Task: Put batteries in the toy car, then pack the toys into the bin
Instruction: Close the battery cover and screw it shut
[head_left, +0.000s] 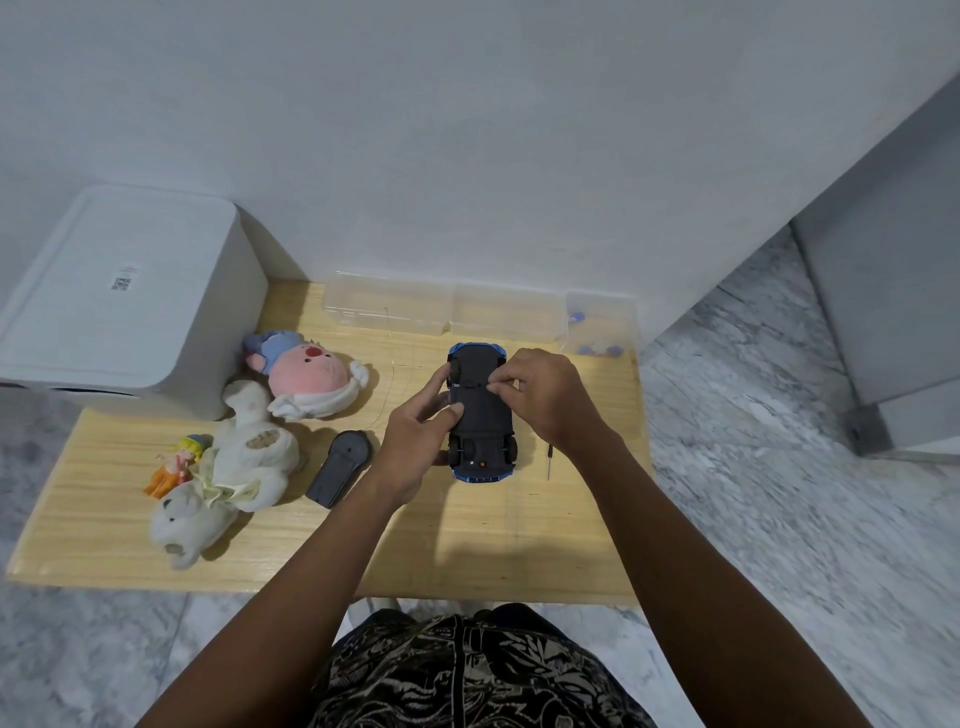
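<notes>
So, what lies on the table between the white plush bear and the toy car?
The head view shows a black remote and the left hand.

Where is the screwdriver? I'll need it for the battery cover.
In the head view the screwdriver lies on the wooden table, right of the upturned toy car, just below the right hand.

3 plush toys (311, 371), 1 car (480, 410)

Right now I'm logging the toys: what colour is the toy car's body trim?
Blue, edging the toy car's black underside; head view.
</notes>
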